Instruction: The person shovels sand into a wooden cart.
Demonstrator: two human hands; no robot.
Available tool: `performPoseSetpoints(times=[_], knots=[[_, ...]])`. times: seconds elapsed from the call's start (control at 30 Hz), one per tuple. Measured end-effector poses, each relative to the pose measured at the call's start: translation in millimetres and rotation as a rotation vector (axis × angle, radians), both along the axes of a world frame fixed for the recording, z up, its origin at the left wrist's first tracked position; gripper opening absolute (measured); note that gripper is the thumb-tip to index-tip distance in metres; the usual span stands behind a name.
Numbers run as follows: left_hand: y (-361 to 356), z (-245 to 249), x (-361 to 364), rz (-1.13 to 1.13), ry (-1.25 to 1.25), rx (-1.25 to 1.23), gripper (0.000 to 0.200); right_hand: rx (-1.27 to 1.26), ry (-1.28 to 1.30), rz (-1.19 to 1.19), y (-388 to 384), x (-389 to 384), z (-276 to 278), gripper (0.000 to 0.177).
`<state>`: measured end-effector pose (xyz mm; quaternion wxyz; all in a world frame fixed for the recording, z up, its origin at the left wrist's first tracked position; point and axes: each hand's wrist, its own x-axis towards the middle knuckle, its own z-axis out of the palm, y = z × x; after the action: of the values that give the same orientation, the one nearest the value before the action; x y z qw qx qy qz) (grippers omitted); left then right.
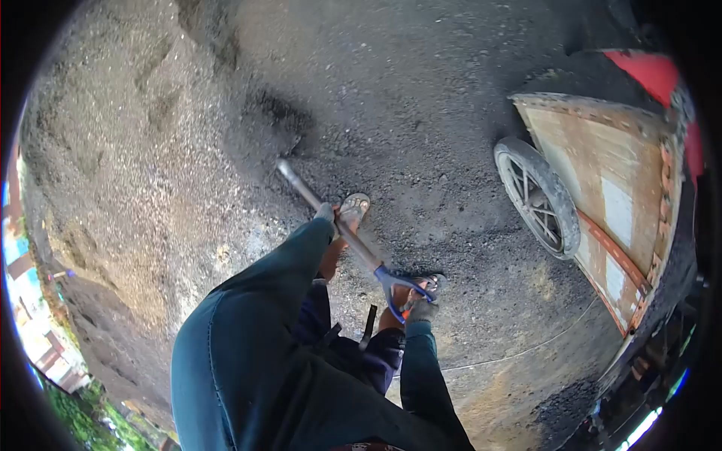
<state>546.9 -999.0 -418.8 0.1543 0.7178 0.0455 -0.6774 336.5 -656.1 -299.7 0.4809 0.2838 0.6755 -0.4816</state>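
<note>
Both of my hands are on a shovel point(362, 249) that slants across the middle of the view. My left hand point(327, 214) wraps round its metal shaft, partway down. Its blue D-shaped grip is held in my right hand point(423, 310), near my front foot. At the far end of the shaft, the blade is hidden in dark, loose gravel point(282, 120), which looks blurred there. My sandalled feet stand on the ground just beside the shaft.
A large mound of gravel point(150, 150) rises on the left. To the right stands a wooden cart point(609, 165) with a spoked wheel point(538, 197). A thin cord point(519, 355) lies across the ground. Something red point(645, 74) shows behind the cart.
</note>
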Motion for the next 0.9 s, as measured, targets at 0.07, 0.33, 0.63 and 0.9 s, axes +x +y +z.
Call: performPoseSetpoints(times=[0.07, 0.33, 0.63, 0.9], knots=[[31.6, 40.4, 1.8, 0.074, 0.099, -0.037, 0.031, 0.098, -0.060, -0.067, 25.5, 4.7, 28.3, 0.016], [142.2, 219.5, -50.6, -0.046, -0.041, 0.106, 0.036, 0.150, 0.116, 0.001, 180.6, 11.7, 148.4, 0.009], [253.5, 494.2, -294.2, -0.584, 0.337, -0.248, 0.019, -0.479, 0.281, -0.721, 293.3, 21.7, 249.2, 0.013], [336.7, 645.9, -538.8, -1.182, 0.959, -0.191, 0.017, -0.403, 1.162, -1.247, 220.9, -32.2, 397.7, 0.031]])
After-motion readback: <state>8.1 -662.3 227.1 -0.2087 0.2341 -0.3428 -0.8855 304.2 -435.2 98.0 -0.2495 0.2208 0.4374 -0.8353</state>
